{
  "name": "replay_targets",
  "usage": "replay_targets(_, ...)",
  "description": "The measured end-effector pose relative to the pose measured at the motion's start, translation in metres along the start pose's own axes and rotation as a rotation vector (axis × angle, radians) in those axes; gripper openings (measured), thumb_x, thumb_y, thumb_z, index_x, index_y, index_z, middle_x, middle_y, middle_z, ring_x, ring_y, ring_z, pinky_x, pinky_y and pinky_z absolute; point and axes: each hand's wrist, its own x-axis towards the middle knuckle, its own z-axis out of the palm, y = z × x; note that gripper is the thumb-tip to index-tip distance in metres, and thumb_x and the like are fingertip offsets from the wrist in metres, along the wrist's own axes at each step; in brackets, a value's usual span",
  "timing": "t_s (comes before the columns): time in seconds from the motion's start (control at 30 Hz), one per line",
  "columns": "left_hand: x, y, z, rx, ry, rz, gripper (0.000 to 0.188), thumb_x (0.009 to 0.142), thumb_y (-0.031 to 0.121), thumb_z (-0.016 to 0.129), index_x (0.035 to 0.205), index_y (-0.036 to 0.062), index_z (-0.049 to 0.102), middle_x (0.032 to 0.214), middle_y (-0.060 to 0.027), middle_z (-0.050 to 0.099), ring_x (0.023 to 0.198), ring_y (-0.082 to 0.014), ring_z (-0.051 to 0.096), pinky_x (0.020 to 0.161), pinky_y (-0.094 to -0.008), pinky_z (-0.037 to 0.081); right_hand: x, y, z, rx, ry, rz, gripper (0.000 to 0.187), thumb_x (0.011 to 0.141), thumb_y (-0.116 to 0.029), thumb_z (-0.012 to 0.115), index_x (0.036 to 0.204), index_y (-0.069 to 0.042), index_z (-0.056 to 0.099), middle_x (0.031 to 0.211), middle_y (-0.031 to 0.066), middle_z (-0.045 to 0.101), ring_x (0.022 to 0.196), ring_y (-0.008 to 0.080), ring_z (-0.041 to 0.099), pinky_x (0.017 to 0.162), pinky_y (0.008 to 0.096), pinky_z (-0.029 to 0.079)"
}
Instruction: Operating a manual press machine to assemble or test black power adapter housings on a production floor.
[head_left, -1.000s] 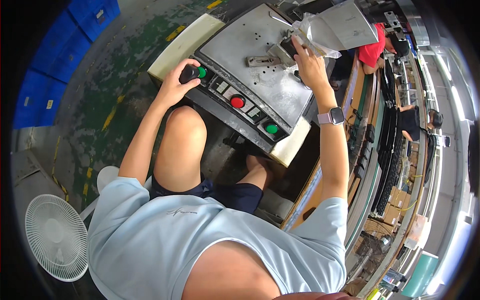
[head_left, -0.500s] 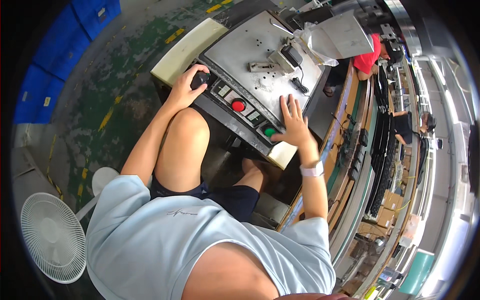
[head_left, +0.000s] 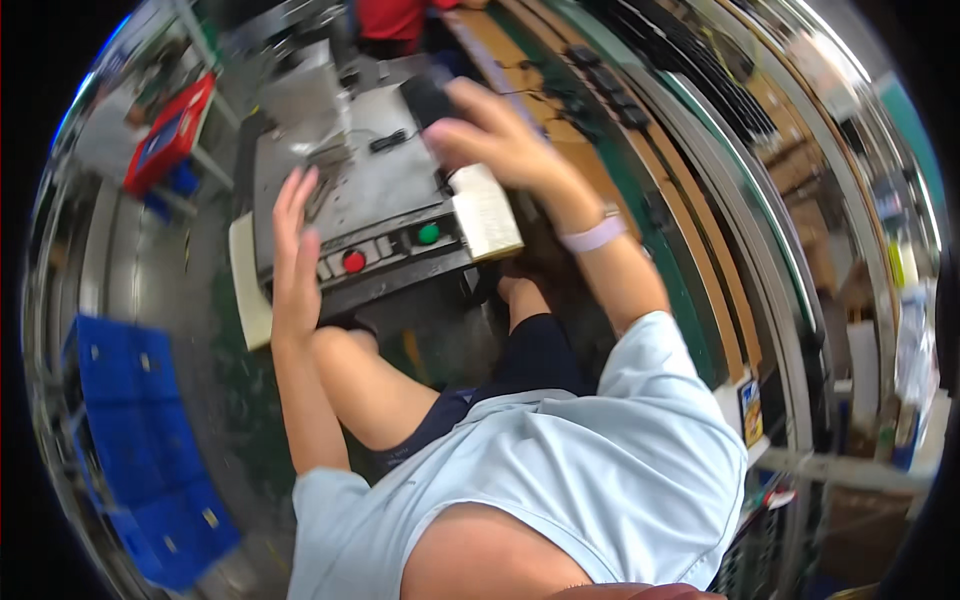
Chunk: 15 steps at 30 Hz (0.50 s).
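My left hand [head_left: 297, 265] is open, fingers pointing up, above the left front corner of a metal-topped machine [head_left: 380, 190]; nothing shows in it. Over the plate's right side, my right hand [head_left: 490, 140] is blurred, with thumb and fingers about a dark block-shaped piece [head_left: 428, 98]; its exact kind is smeared. On the plate lies a black coiled cable [head_left: 388, 140], beside a blurred metal fixture [head_left: 325, 180]. Along the machine's front edge sit a red button [head_left: 354, 261] and a green button [head_left: 429, 233].
To the right runs a long line with black cables and adapters [head_left: 590, 85]. Blue bins [head_left: 145, 420] stand on the floor at left. A cream pad [head_left: 487, 212] covers the machine's right front corner. A person in red [head_left: 390, 20] is beyond the machine.
My head has turned, swinging the view. My left hand has come off the black knob. My right hand has risen from the plate near the green button and now has a dark block in it.
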Motion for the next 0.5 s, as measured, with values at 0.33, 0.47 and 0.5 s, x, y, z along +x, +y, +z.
replay_targets(0.33,-0.088,-0.038,-0.009,0.457,-0.026,-0.264,0.026,0.094,0.014,0.055,0.116,0.0021,0.058,0.118,-0.0083,0.061,0.106,-0.0228,0.056,0.097,-0.0319,0.041,-0.351,-0.011,-0.440,-1.625,0.530,1.349,0.047,0.082,-0.038,0.064,0.106,0.002,0.067,0.112,0.0245,0.065,0.097,0.0400,0.064,0.079,0.0456,0.052)
replay_targets(0.47,-0.090,-0.028,-0.017,0.486,-0.018,-0.330,0.025,0.091,0.011,0.057,0.114,0.0018,0.059,0.114,-0.0079,0.062,0.102,-0.0230,0.057,0.095,-0.0314,0.042,-0.304,0.011,-0.297,-1.989,0.665,0.927,0.039,0.085,-0.027,0.064,0.105,0.006,0.056,0.096,0.0226,0.062,0.085,0.0380,0.062,0.072,0.0468,0.053)
replay_targets(0.5,-0.086,-0.028,-0.019,0.453,-0.005,-0.346,0.025,0.091,0.011,0.057,0.114,0.0015,0.059,0.113,-0.0075,0.063,0.102,-0.0224,0.058,0.094,-0.0309,0.042,-0.282,0.012,-0.243,-1.730,0.668,0.518,0.039,0.084,-0.027,0.066,0.104,0.005,0.056,0.095,0.0216,0.062,0.080,0.0347,0.061,0.068,0.0432,0.052)
